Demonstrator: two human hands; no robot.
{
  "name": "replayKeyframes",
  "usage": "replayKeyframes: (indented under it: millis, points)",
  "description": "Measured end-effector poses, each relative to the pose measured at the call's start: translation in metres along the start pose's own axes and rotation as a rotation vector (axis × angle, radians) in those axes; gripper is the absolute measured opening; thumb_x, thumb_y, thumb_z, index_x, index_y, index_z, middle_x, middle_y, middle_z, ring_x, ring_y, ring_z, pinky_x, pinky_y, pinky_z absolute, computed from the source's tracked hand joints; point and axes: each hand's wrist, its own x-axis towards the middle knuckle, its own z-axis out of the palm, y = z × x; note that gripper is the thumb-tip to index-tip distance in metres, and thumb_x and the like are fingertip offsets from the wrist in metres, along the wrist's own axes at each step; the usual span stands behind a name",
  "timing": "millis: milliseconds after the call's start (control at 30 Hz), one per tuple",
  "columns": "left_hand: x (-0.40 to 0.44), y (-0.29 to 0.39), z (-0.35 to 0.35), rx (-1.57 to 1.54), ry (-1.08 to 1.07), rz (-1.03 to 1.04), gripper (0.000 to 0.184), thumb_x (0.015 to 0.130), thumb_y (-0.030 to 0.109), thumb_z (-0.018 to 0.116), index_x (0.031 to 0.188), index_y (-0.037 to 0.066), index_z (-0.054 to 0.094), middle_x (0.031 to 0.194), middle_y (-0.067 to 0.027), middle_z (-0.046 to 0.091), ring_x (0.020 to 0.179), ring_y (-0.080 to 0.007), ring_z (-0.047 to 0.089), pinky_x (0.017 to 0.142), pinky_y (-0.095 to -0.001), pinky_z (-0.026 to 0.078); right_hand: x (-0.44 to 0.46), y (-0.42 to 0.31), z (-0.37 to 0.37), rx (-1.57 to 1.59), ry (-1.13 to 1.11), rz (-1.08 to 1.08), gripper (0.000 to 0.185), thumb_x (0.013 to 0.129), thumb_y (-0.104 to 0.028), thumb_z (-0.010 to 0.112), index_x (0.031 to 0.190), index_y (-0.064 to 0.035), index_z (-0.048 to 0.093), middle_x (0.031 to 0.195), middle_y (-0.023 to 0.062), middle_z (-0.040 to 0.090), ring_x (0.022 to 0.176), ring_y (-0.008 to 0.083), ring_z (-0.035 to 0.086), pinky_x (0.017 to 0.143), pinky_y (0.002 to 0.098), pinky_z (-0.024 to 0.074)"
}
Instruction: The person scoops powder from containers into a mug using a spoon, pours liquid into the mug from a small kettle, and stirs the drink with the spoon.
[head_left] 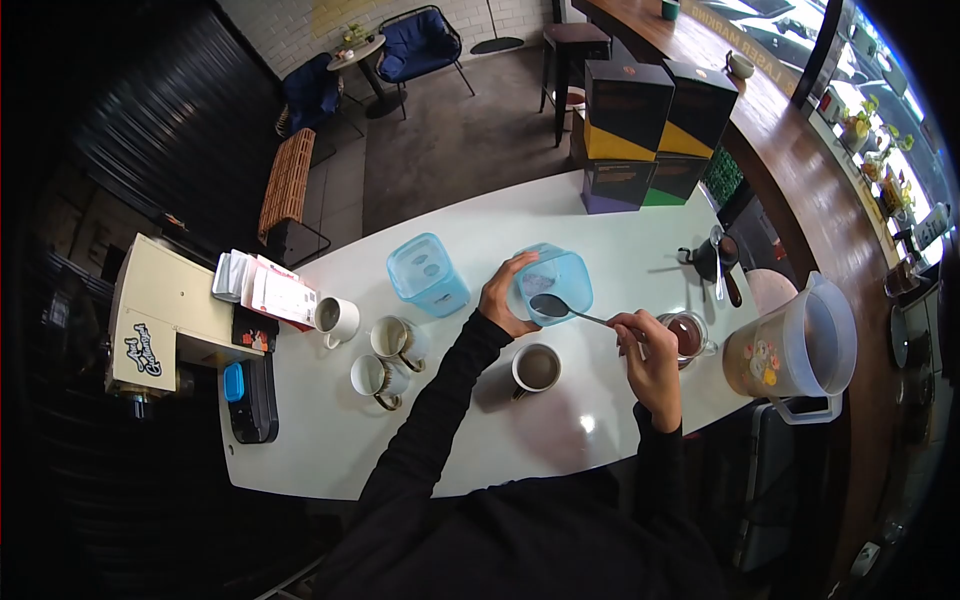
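Note:
My left hand (503,297) is wrapped round the left side of an open blue translucent container (572,285). Between the fingers of my right hand (648,358) is the handle of a metal spoon (549,305), whose bowl is over the container's near edge. What the spoon's bowl holds is too dark to tell. Just below the container stands a white mug (537,368) of brown liquid. A glass cup (688,338) with dark reddish liquid is right beside my right hand. Another blue container (428,275), with its lid on, stands to the left.
Three mugs (337,318) stand on the left of the white table (480,455), near papers (280,292) and a black tray (258,400). Black boxes (625,110) are stacked at the back. A large pitcher (790,345) and a dark pot (713,258) are at the right.

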Motion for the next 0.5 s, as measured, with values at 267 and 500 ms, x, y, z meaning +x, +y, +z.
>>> replayKeyframes:
  millis: [267,500]
  points:
    - [-0.009,-0.007,0.003,0.034,0.046,0.130,0.094,0.047,0.020,0.096,0.128,0.010,0.048,0.132,-0.0140,0.057,0.123,-0.0349,0.057,0.104,-0.0456,0.049,0.000,0.015,0.036,-0.236,0.186,-0.160,0.010,0.085,0.003,0.068,0.095,0.0030,0.067,0.072,0.0126,0.062,0.058,0.0225,0.060,0.055,0.0327,0.0454]
    - [-0.010,-0.008,0.006,0.097,0.073,0.194,0.100,0.047,0.025,0.098,0.130,0.004,0.046,0.131,-0.0171,0.056,0.122,-0.0343,0.058,0.105,-0.0450,0.050,0.013,0.045,0.067,-0.158,0.200,-0.109,0.008,0.090,-0.001,0.068,0.092,0.0067,0.069,0.068,0.0098,0.068,0.060,0.0142,0.069,0.056,0.0245,0.0516]
